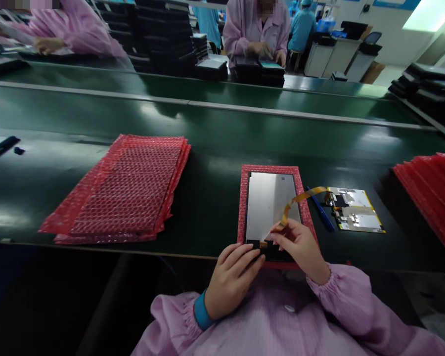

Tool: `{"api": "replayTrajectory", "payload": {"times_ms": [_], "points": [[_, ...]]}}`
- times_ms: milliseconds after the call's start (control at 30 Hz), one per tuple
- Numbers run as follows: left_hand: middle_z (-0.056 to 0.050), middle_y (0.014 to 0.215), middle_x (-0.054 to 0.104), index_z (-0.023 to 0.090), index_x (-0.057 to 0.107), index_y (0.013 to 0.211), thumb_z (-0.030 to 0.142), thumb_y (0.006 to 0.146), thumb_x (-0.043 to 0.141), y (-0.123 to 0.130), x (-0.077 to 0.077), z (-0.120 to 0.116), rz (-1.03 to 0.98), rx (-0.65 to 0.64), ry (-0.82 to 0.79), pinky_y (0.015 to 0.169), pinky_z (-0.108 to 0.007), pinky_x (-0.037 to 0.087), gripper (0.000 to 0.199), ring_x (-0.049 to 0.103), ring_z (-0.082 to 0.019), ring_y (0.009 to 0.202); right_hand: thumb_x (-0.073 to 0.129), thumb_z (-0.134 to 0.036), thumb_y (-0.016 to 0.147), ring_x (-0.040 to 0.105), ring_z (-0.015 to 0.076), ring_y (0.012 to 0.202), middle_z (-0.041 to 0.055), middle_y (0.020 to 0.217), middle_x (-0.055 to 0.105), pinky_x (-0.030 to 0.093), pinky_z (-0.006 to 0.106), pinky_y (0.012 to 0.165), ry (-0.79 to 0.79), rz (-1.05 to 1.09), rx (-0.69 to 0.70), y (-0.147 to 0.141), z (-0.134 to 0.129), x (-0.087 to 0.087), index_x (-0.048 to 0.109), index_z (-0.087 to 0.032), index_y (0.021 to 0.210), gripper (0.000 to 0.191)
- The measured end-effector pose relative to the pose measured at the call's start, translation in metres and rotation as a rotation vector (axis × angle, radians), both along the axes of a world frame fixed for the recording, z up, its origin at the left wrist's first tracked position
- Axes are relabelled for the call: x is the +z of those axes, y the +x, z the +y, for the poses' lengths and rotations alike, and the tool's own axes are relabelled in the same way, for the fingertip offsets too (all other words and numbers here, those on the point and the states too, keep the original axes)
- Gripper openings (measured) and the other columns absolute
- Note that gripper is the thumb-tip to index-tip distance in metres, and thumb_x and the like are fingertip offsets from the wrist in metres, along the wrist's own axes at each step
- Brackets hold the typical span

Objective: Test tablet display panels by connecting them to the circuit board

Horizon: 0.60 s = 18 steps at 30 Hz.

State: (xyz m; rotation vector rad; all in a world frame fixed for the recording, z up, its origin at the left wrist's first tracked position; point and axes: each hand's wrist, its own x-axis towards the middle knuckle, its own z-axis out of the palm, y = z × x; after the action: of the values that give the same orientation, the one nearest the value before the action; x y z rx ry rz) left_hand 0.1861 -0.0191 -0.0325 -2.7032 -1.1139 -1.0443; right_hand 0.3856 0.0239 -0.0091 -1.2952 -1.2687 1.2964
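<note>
In front of me a flat display panel (269, 200) with a silvery back and black lower edge lies on a red bubble-wrap sheet (307, 212). My right hand (298, 244) pinches the near end of an orange flex cable (294, 199) above the panel's lower edge. The cable's far end reaches a silver circuit assembly (358, 210) lying to the right. My left hand (233, 277), with a blue wristband (203, 310), rests with fingers stretched over the panel's lower left corner. Between panel and assembly lies a blue pen-like tool (323, 212).
A pile of red bubble-wrap bags (126, 188) lies left, another red stack (433, 198) at far right. A green bench (211, 133) with a pale rail (222, 108) runs across. Black stacked trays (428, 89) stand right. A co-worker (257, 34) handles panels opposite.
</note>
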Motion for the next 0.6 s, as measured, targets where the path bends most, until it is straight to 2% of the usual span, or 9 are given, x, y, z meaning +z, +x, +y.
{"api": "replayTrajectory", "payload": {"times_ms": [100,233,433,600], "points": [[-0.002,0.103,0.076,0.018,0.068,0.110,0.010,0.095,0.046,0.0009,0.0002,0.0006,-0.018,-0.015,0.002,0.106,-0.032,0.034,0.028,0.064,-0.017,0.102,0.069,-0.029,0.075,0.057,0.0149,0.062,0.0017,0.072,0.068,0.044,0.026,0.058,0.041,-0.129,0.058,-0.0028,0.0000,0.0003,0.069,-0.017,0.080,0.013],[-0.002,0.103,0.076,0.017,0.068,0.109,0.011,0.097,0.043,0.0019,0.0008,0.0014,-0.009,-0.036,0.009,0.104,-0.031,0.034,0.028,0.065,-0.016,0.098,0.064,-0.030,0.078,0.054,0.0148,0.060,0.0008,0.069,0.064,0.041,0.027,0.057,0.076,-0.226,0.083,-0.0036,0.0022,-0.0005,0.068,-0.017,0.080,0.013],[0.001,0.099,0.076,0.017,0.069,0.107,0.013,0.099,0.042,0.0058,-0.0041,0.0012,-0.085,-0.018,0.067,0.103,-0.031,0.037,0.028,0.065,-0.014,0.094,0.063,-0.030,0.080,0.058,0.0168,0.067,0.0014,0.074,0.068,0.044,0.029,0.065,0.112,-0.278,0.141,-0.0023,0.0041,-0.0048,0.069,-0.019,0.082,0.013],[0.000,0.100,0.076,0.017,0.069,0.107,0.013,0.099,0.045,0.0067,-0.0085,0.0014,-0.098,-0.020,0.073,0.104,-0.031,0.037,0.026,0.064,-0.013,0.096,0.063,-0.031,0.080,0.059,0.0163,0.066,0.0009,0.074,0.068,0.044,0.028,0.064,0.108,-0.292,0.154,-0.0021,0.0043,-0.0056,0.069,-0.019,0.083,0.014]]}}
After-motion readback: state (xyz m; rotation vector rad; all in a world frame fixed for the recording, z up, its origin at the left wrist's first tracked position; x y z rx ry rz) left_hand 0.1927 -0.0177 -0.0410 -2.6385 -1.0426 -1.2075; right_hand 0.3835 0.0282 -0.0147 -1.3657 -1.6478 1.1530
